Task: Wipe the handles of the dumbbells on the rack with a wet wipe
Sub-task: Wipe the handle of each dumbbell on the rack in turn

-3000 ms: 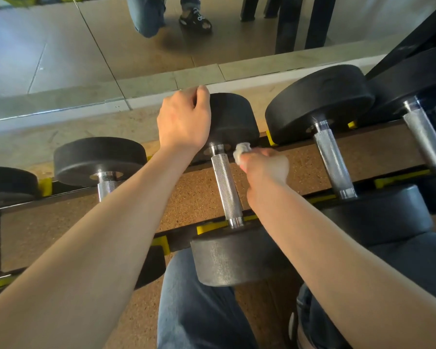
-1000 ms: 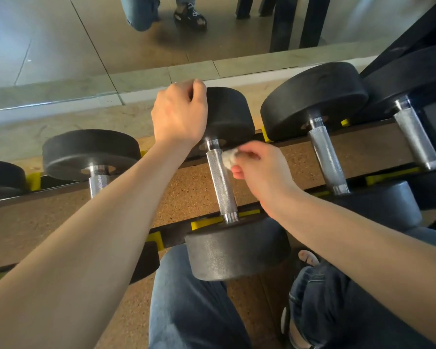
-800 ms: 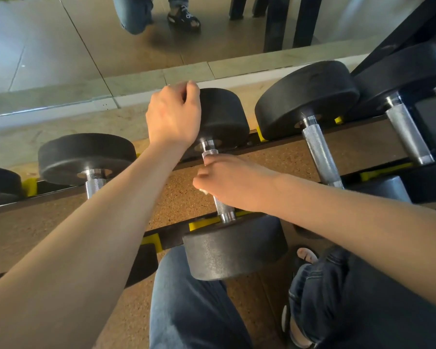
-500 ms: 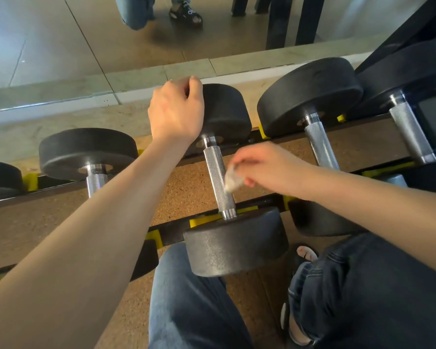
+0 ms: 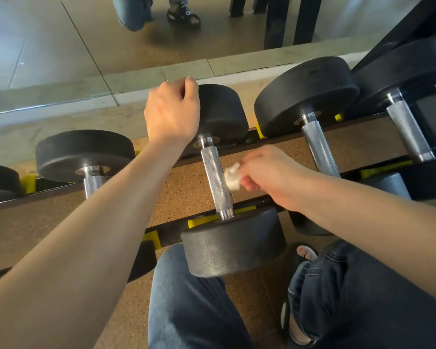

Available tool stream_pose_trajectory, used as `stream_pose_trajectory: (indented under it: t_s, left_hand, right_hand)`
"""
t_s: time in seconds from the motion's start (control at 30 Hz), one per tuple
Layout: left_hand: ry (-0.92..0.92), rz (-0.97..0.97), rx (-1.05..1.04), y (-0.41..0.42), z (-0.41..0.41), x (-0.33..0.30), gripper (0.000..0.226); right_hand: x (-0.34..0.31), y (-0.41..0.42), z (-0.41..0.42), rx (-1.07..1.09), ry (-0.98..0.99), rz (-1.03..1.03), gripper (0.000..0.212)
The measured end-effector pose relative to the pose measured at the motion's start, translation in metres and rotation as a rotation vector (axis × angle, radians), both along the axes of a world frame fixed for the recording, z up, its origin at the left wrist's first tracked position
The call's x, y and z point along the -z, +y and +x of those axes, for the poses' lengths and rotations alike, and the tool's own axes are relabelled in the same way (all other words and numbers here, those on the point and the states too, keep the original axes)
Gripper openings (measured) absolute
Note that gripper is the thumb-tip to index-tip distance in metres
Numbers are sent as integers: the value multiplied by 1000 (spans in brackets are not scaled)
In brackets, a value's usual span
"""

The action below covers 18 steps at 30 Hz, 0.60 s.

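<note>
Five dumbbells [image 5: 215, 181], one wet wipe [image 5: 232, 178], two hands [image 5: 269, 176]

We see a crumpled white wipe [image 5: 232, 177] touching the right side of the knurled steel handle [image 5: 215, 181] of the black-headed middle dumbbell [image 5: 233, 241] lying across the rack [image 5: 176, 231].

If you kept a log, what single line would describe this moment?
left hand: grips far weight head | right hand: pinches wet wipe against middle dumbbell handle | stage: wiping
</note>
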<state>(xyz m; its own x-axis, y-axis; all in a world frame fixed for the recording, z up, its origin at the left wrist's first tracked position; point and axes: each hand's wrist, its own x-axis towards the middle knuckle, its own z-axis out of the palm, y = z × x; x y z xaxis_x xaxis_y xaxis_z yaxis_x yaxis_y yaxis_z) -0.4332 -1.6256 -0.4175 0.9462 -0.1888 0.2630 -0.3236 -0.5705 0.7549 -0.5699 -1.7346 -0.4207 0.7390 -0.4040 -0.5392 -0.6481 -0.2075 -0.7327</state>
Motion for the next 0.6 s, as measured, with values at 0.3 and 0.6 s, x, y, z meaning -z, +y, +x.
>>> stream_pose_trajectory:
  t_s: [0.3,0.6]
  left_hand:
    - [3,-8,17,0,-3,-2,47]
    - [-3,14,-17,-1,-3,-3,47]
  right_hand:
    - [2,24,14,-1422,-243,-800,9]
    - [-21,-22,15,-605,-96,-370,16]
